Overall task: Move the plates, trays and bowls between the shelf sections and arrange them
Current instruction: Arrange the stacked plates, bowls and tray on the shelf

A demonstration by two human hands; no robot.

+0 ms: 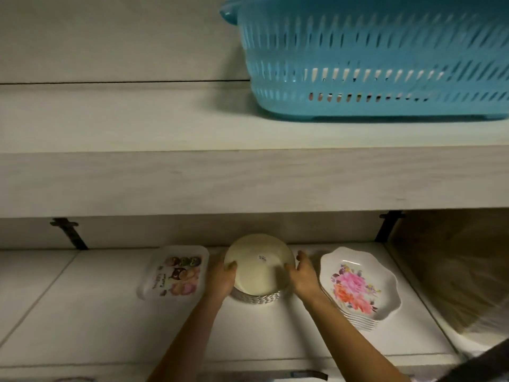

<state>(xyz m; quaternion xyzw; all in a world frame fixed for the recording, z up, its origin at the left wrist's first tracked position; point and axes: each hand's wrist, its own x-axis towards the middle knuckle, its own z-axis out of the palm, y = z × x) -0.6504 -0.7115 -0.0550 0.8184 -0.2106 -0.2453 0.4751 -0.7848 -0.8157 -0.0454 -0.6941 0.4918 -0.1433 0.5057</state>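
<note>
Head view: the cream bowl (260,264) is located at the centre of the lower shelf (82,299), close to the rear wall. It sits on top of a stack of bowls (256,297), of which only the ribbed, pale rims are visible below it. The cream bowl is tilted towards the camera and carries a small dark mark near its middle; it cannot be determined whether the surface shown is the inside or the underside. The left hand (221,277) grips the bowl's left side, with the thumb laid over the edge and the fingers curled behind it. The right hand (303,274) holds the bowl's right side, with the thumb against the wall and the fingers curved upward just beside the rim. Both forearms enter from the lower edge of the frame. A rectangular white tray (173,272) with a cartoon print lies flat just left of the left hand. A stack of scalloped floral plates (358,288) stands just right of the right hand, and the right wrist overlaps its left edge. The upper shelf (137,175) spans the full width above and carries a blue slotted basket (371,59) at its right. Two dark brackets (68,232) are fixed under the upper shelf, one left and one right.
</note>
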